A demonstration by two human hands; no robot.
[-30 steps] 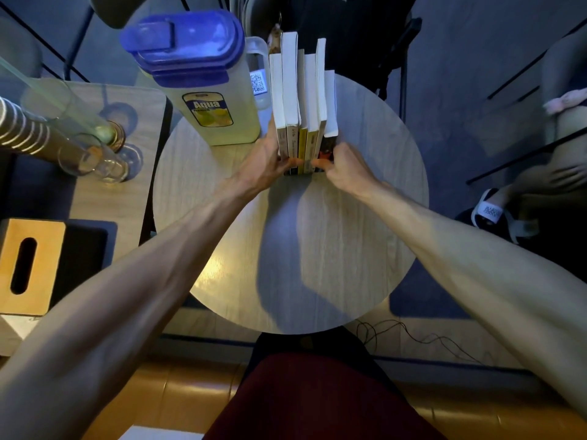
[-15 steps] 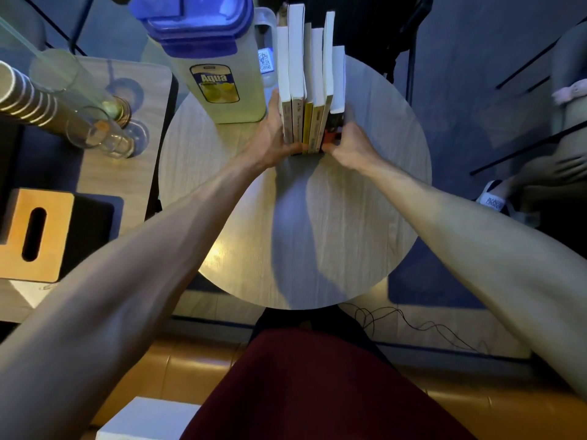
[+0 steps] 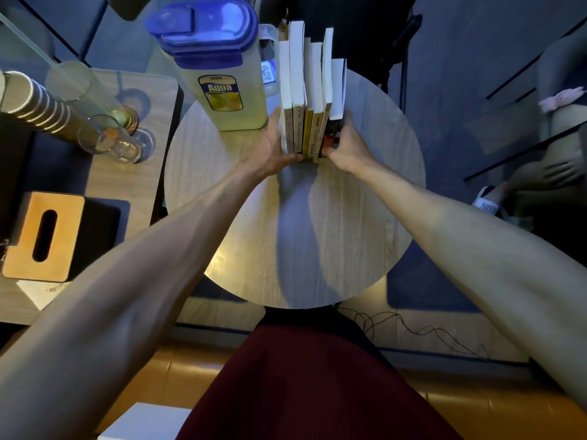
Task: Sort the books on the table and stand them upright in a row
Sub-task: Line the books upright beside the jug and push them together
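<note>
Wooden table (image 3: 349, 255): books (image 3: 298, 90) upright, tight row, pale page-edges up.

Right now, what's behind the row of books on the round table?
Only a dark shape past the far edge of the table shows above the books; what it is is unclear. The books hide the tabletop directly behind them.

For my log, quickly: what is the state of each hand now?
Left hand: open, pressing flat on the book row at its left end.
Right hand: touches the black book; pressing or gripping cannot be told.
</note>
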